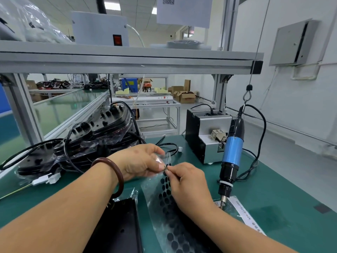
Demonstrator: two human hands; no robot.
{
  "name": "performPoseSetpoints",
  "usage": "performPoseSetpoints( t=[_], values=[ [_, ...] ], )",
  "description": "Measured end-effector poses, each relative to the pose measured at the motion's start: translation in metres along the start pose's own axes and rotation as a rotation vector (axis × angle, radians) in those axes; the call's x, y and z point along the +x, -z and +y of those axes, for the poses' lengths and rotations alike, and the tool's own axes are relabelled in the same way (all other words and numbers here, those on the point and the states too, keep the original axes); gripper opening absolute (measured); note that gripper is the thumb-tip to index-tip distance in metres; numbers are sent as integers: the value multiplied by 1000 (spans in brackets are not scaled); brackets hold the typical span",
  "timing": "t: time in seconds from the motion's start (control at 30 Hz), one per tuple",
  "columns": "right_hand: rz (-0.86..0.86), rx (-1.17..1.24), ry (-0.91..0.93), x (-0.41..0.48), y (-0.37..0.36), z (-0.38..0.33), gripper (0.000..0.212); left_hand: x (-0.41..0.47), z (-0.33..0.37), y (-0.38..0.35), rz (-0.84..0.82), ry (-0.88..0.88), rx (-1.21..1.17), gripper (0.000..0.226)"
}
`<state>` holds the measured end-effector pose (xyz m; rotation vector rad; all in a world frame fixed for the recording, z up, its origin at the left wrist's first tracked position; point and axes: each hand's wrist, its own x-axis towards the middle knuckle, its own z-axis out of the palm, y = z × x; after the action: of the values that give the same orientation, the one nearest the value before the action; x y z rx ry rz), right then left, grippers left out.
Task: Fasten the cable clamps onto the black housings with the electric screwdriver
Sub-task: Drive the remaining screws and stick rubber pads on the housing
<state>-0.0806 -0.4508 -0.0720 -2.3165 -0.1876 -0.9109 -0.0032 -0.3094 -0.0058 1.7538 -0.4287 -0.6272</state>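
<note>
A worker's left hand [140, 161] pinches the top edge of a clear sheet of black dots [171, 225] while the right hand [187, 185] grips a small dark ring [165, 168] between thumb and forefinger. The electric screwdriver [232, 152] hangs just right of that hand; bagged black housings [102, 136] are stacked beyond the left.

Matt green table mat [273, 194], glossy clear plastic sheet [164, 207], brushed-metal frame [127, 61].

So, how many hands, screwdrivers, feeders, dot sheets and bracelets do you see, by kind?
Hands: 2 (left hand, right hand)
Screwdriver: 1
Feeder: 1
Dot sheet: 1
Bracelet: 1
Total: 6
</note>
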Motion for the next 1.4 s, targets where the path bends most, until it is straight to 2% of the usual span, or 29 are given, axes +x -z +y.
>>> performPoseSetpoints(
  t=[0.23,0.37,0.5,0.83,1.03,1.13,1.2,1.23,1.3,1.37,1.4],
  values=[
    [55,130,-150,0,5,1,15,0,2,-11,65,-172,284,42],
    [-2,163,-170,2,8,2,17,-2,10,-16,156,-239,677,42],
    [-28,115,-129,2,10,2,18,-6,15,-21,168,-270,860,41],
    [-43,54,-138,1,9,1,18,-7,13,-21,169,-253,848,45],
    [-34,268,-322,5,9,6,20,-5,10,-13,153,-226,719,46],
    [-8,491,-482,7,7,8,22,-8,11,-14,212,-162,800,51],
    [11,551,-526,9,7,10,21,-10,10,-18,363,-155,979,57],
    [20,571,-536,9,6,11,20,-13,9,-22,476,-190,1062,58],
    [41,596,-555,10,6,11,21,-21,7,-32,616,-340,1042,51],
    [56,590,-562,10,5,11,22,-30,3,-42,559,-432,923,49],
    [62,579,-558,10,5,10,23,-33,0,-48,499,-420,898,52]
  ],
)
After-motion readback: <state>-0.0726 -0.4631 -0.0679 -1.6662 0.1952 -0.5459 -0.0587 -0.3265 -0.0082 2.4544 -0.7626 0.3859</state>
